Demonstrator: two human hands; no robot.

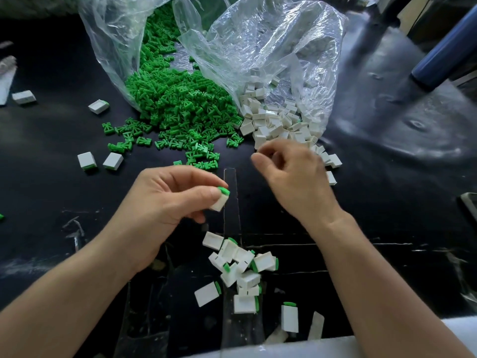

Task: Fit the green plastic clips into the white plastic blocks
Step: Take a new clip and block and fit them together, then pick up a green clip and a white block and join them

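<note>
- The left hand (165, 202) pinches a block (219, 202) between thumb and fingertips, above the middle of the desk (387, 202). Its grip is curled round the block, and a clip (223, 190) sits in the block's upper end.
- The right hand (291, 177) hovers at the near edge of the spilled blocks (273, 120), fingers curled, thumb and forefinger close together. It is blurred, so I cannot tell whether that grip holds anything.
- The left bag (116, 47), clear plastic, lies open, with clips (178, 104) spilling from its mouth onto the desk.
- The right bag (271, 47), just beside it, holds the blocks, which also spill out.
- Fitted blocks (242, 267) lie heaped near the desk's front edge, below the hands.
- A few more lie well apart on the left.
</note>
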